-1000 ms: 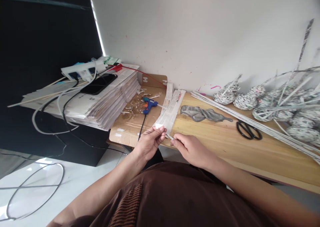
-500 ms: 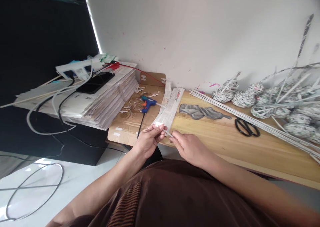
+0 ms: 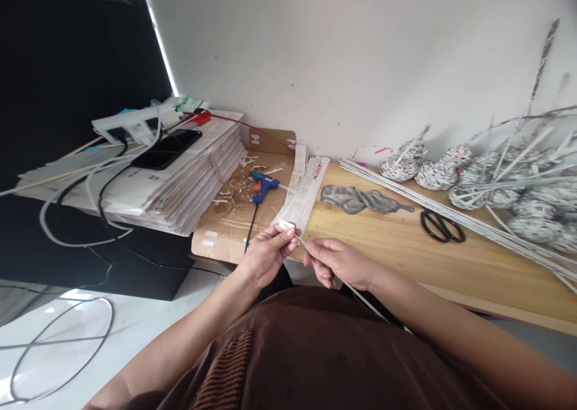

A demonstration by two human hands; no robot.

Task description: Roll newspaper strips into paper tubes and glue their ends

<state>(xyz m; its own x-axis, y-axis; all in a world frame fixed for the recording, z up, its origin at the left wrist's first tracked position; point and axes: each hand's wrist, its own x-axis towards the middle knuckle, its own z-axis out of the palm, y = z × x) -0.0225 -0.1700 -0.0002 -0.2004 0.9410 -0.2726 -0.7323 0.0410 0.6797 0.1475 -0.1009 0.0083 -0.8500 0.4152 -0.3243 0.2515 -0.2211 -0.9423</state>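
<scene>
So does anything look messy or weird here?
Yes, a little. Scraps are scattered over the cardboard around the blue glue gun, so that spot looks messy. There are also pink marks on the pale wall, which look like stains. I can't see anything broken.

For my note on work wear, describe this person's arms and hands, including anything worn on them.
The left hand and right hand are bare, with no gloves visible. No sleeve covers either forearm, and neither wrist shows a watch or bracelet. The garment over the torso is dark brown, with a panel of orange-brown and black stripes.
</scene>
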